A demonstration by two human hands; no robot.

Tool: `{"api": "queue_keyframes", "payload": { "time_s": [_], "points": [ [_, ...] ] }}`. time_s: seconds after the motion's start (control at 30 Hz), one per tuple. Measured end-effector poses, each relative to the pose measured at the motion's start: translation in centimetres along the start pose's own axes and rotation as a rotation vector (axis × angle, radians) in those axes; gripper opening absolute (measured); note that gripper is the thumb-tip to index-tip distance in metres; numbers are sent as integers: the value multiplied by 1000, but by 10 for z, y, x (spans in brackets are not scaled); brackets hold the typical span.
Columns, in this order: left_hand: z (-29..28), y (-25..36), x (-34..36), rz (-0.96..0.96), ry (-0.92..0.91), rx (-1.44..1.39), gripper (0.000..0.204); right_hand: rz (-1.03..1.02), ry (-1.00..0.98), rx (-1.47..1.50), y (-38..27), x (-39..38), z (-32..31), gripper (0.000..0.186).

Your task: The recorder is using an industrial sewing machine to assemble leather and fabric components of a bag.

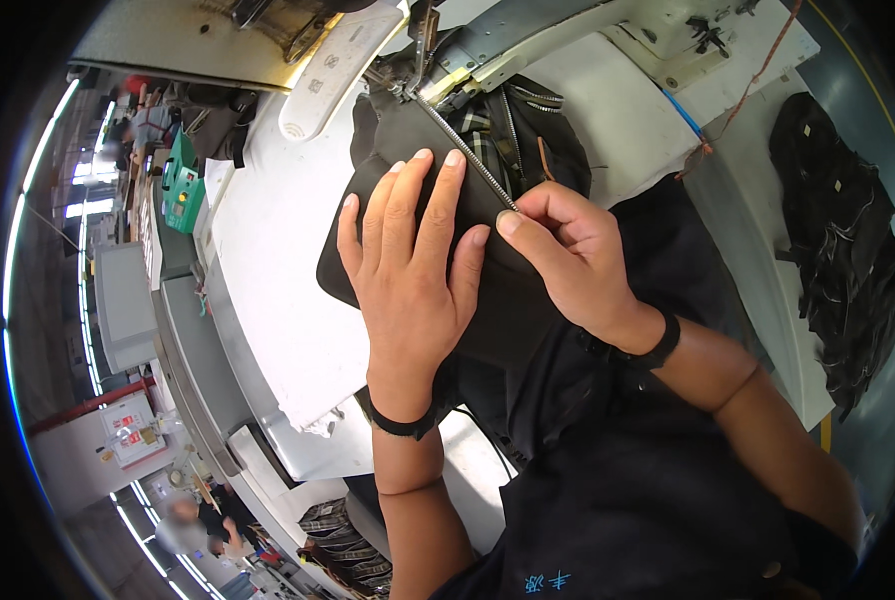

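Note:
A dark fabric piece (343, 262) with a long metal zipper (463, 150) along its edge lies on the white table under the sewing machine (418, 75), the zipper's upper end at the presser foot. My left hand (408, 260) rests palm down on the fabric, fingers spread, just left of the zipper. My right hand (568, 255) pinches the lower end of the zipper between thumb and forefinger. Plaid lining (483, 120) and more zippers show among the dark fabric to the right of the stitched edge.
Machine parts (218, 40) cross the top. A green device (183, 185) stands left. A pile of black pieces (833, 250) lies at the right; striped fabric (343, 540) sits low on the left. Other people (213, 525) work in the background at the left.

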State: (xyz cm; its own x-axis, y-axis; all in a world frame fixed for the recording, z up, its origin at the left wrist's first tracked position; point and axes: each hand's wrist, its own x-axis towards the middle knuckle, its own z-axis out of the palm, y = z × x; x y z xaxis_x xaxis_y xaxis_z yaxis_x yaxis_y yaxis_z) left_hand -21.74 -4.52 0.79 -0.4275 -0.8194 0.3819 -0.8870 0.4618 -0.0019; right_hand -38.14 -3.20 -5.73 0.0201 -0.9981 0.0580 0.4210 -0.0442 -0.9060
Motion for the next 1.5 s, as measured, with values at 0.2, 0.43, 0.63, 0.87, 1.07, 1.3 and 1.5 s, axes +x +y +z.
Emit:
{"api": "queue_keyframes", "payload": {
  "time_s": [0.2,0.43,0.63,0.87,1.07,1.3,1.5],
  "points": [
    [0,-4,-6,38,47,-86,57,-26,29,-4,-12,1,9,14],
    [-4,-8,-9,62,-16,-39,105,8,22,-21,-17,-2,11,14],
    [-7,-4,-11,33,-34,-45,99,41,18,0,-20,-3,11,13],
    [-7,-3,-9,7,-67,-113,96,32,10,-36,-24,-2,8,15],
    [-8,-2,-9,-5,-79,-100,97,44,7,-24,-23,-1,7,16],
    [-7,-4,-3,-55,-71,-156,92,50,16,21,-22,10,9,14],
    [-8,-7,0,-19,-80,-137,98,57,16,51,-22,12,9,14]
  ]
}}
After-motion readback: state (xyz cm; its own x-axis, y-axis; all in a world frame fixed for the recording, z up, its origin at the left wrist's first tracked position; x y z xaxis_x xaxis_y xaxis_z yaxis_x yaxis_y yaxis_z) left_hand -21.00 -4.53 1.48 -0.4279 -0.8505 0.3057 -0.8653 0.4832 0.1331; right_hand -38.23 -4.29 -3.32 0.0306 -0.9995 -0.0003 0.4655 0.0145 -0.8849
